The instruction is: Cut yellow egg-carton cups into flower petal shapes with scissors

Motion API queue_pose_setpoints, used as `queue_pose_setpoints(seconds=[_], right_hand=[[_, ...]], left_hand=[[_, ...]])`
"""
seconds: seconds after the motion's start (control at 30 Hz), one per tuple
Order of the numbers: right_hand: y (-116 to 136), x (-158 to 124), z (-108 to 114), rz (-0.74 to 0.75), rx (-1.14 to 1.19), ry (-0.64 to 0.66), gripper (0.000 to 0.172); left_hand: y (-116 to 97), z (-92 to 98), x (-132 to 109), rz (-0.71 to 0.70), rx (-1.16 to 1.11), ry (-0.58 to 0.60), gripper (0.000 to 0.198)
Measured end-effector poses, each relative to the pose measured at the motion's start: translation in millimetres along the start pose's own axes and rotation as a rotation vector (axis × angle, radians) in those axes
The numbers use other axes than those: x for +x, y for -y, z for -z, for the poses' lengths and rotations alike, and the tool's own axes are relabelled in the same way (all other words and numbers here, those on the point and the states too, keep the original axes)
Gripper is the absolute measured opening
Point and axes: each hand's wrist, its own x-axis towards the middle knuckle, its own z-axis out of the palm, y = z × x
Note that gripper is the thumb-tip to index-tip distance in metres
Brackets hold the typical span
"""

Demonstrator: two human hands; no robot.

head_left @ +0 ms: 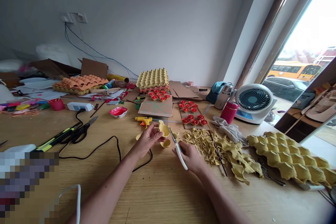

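Observation:
Between the fingers of my left hand [149, 139] is a yellow egg-carton cup [163, 130], raised above the table. My right hand [189, 154] grips white-handled scissors [181, 155], whose blades reach up to the cup's right edge. Whether the blades touch the cup I cannot tell. Just below sits another cut cup [165, 143] on the wood, and part of one more shows behind my left hand. A heap of yellow carton scraps [210, 143] lies right of my right hand.
A yellow glue gun [144, 121] lies behind my left hand, its black cord looping across the table. Red paper flowers [194, 121] stand on cardboard. At right are a yellow egg tray [291, 157] and a fan [254, 102]; black scissors [81, 132] lie left.

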Motion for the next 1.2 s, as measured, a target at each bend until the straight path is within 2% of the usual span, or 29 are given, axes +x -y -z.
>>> queue_pose_setpoints(seconds=[0.27, 0.57, 0.7, 0.87, 1.07, 1.2], right_hand=[[-5, -1, -3, -0.050, -0.038, 0.059, 0.029], [-2, -1, -2, -0.030, 0.029, 0.054, 0.035], [-1, -2, 0, -0.004, 0.075, 0.047, 0.037], [-2, -3, -4, 0.005, 0.098, 0.052, 0.039], [-8, 4, -6, -0.100, 0.149, -0.123, 0.044], [-16, 7, 2, -0.166, 0.116, -0.237, 0.041]], left_hand=[[1, -1.5, 1, 0.016, 0.109, 0.089, 0.036], [6, 3.2, 0, 0.047, 0.021, 0.106, 0.034], [3, 4.2, -1, 0.078, -0.092, 0.086, 0.037], [-4, 6.9, 1, 0.050, -0.258, -0.032, 0.039], [1, 12.0, 6, 0.072, -0.300, -0.172, 0.038], [4, 14.4, 8, 0.117, -0.326, -0.180, 0.030]])
